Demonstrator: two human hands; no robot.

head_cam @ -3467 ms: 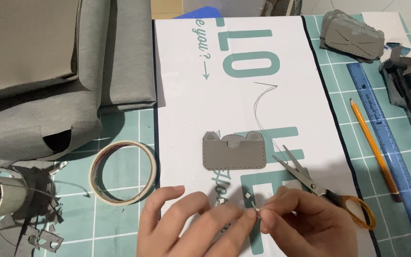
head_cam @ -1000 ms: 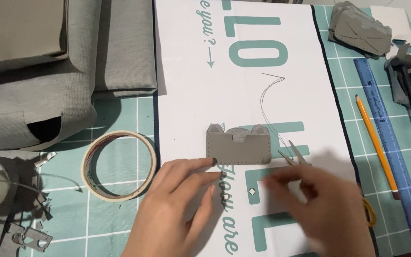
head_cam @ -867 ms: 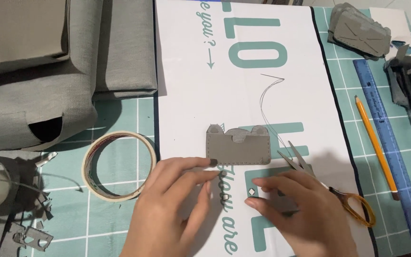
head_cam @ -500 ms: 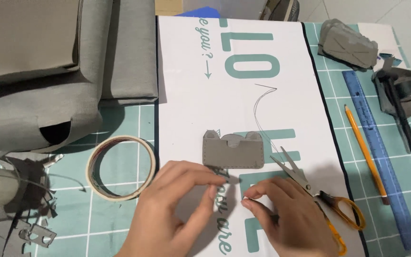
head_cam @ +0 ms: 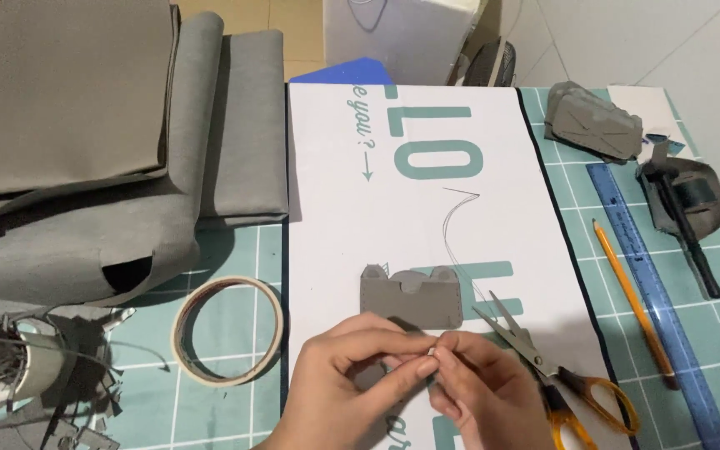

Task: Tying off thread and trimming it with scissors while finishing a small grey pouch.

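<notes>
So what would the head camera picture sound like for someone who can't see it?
Two bare hands, left hand and right hand, pinch fingertips together below a small grey stitched pouch on a white printed sheet. Orange-handled scissors, a tape ring and folded grey fabric lie around them.

the left hand (head_cam: 339,387) and the right hand (head_cam: 481,396) are both cut off at the bottom edge, wrists out of view. their fingertips meet over something too small to make out; only a pale speck shows between them. the hands cover the lower edge of the grey felt piece (head_cam: 412,297). the thin thread (head_cam: 452,225) fades near the felt piece, so its lower end cannot be traced. the scissors (head_cam: 543,367) have one orange handle partly under the right hand and cut by the bottom edge. the blue ruler (head_cam: 656,296) runs off the bottom edge. the pile of grey scraps (head_cam: 18,375) is cut by the left edge.
</notes>
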